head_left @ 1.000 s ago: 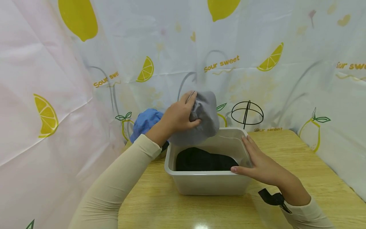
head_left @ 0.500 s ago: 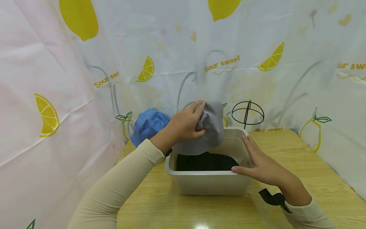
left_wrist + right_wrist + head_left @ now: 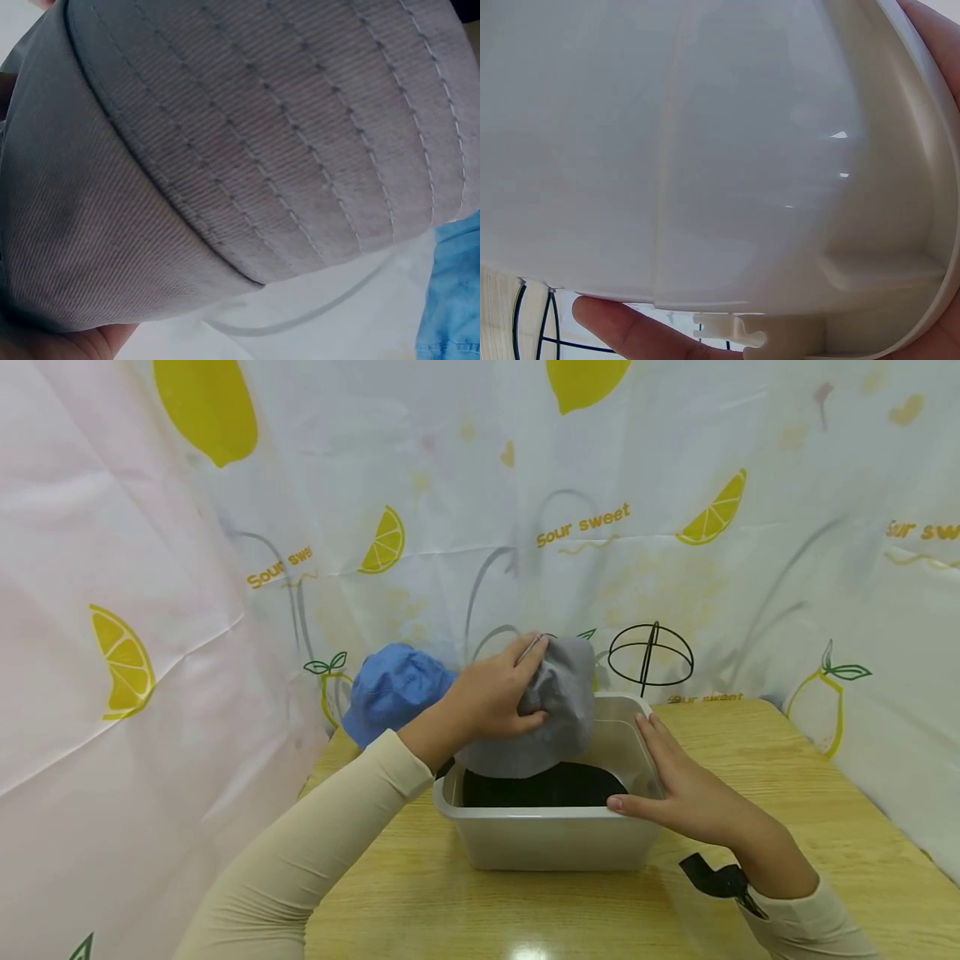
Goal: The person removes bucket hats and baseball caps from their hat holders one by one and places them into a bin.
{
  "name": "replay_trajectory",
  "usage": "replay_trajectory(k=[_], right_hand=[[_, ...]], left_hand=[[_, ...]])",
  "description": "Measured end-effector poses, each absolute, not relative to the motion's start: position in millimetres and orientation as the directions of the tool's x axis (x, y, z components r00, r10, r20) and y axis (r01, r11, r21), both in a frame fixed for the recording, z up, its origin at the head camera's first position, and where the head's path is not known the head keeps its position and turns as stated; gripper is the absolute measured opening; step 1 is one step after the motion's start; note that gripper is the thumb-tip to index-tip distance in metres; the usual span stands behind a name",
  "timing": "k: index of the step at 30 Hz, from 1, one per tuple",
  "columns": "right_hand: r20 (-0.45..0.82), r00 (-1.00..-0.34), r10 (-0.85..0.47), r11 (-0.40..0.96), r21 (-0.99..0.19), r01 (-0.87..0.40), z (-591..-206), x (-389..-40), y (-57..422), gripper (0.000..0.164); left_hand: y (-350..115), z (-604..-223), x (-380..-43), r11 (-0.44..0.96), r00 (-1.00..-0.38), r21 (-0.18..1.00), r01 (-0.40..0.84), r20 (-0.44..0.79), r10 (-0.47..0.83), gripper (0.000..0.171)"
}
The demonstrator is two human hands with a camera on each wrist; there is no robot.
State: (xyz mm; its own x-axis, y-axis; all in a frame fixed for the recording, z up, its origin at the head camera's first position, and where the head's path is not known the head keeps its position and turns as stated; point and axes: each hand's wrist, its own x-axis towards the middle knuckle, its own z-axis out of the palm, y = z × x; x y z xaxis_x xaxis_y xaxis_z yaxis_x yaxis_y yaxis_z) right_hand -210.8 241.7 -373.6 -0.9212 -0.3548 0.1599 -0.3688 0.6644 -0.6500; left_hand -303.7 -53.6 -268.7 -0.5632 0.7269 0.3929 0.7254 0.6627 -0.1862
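My left hand grips a grey cap by its crown, holding it over the left part of a cream plastic bin. The stitched brim of this cap fills most of the left wrist view. Inside the bin lies a black cap-like item, partly hidden behind the front wall and the grey cap. With my right hand I hold the bin's right front corner, thumb over the front rim and fingers along the right side. The bin's pale wall fills the right wrist view.
A blue hat sits at the back left, partly behind my left forearm. Behind the bin's right back corner stands a black wire hat stand. The wooden table meets a lemon-printed curtain at the back and sides.
My left hand has lowered the grey cap and shifted it slightly right, covering more of the black item. The right hand and bin stay still.
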Motion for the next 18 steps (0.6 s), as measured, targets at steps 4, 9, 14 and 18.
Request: replay_trajectory(k=[4, 9, 14, 18], right_hand=[[0.157, -0.921, -0.357, 0.666, -0.648, -0.369, -374, -211, 242, 0.117], [0.156, -0.921, -0.356, 0.666, -0.649, -0.368, -375, -212, 242, 0.117], [0.152, -0.923, -0.354, 0.667, -0.651, -0.363, -374, -212, 243, 0.116], [0.153, -0.921, -0.357, 0.664, -0.652, -0.366, -374, -212, 242, 0.115]], left_hand=[[-52, -271, -301, 0.658, -0.565, -0.190, 0.729, 0.375, 0.735, 0.099], [-50, -274, -299, 0.640, -0.552, -0.200, 0.742, 0.360, 0.752, 0.099], [-49, -275, -296, 0.627, -0.543, -0.190, 0.755, 0.355, 0.761, 0.099], [-47, -275, -293, 0.612, -0.532, -0.183, 0.770, 0.345, 0.773, 0.099]])
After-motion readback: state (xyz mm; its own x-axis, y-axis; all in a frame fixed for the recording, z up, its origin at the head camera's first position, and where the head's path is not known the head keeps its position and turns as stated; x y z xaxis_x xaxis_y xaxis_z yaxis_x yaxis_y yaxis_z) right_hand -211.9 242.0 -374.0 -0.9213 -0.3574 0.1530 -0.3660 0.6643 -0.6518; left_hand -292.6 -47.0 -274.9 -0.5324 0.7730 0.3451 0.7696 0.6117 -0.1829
